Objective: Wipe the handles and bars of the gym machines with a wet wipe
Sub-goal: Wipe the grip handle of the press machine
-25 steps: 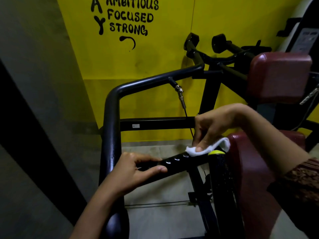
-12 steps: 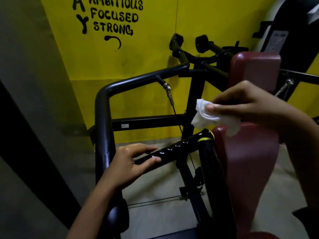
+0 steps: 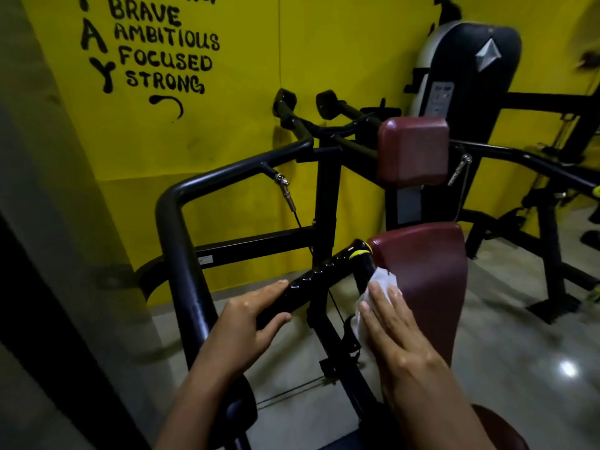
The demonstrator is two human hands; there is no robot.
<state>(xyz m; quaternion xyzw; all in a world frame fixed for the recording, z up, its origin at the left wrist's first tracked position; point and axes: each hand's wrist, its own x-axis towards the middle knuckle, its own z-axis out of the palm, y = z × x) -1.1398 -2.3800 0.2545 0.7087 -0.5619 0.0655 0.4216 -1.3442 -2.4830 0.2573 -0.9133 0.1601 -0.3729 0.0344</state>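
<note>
A yellow wall (image 3: 341,60) with black lettering (image 3: 162,60) fills the background above a grey floor (image 3: 519,352). Against the wall stands a black shroud (image 3: 470,76), its label too small to read. A thick bent bar (image 3: 181,241) rises at the left, in front of the machine's crossbeam. Two maroon pads sit at the centre: the upper pad (image 3: 412,151), and the lower pad (image 3: 428,280), which hides the frame behind it. Just left of the lower pad, the ribbed handle (image 3: 321,274) slants up to a yellow ring (image 3: 358,253).

The left hand (image 3: 246,326) grasps the handle's near end, fingers over and thumb under. The right hand (image 3: 396,332) lies flat with straight fingers. It presses the wipe (image 3: 380,280) against the black upright at the lower pad's left edge, and the fingers cover much of the wipe. A cable clip (image 3: 284,186) hangs from the bent bar. Both forearms are cut off at the bottom edge.
</note>
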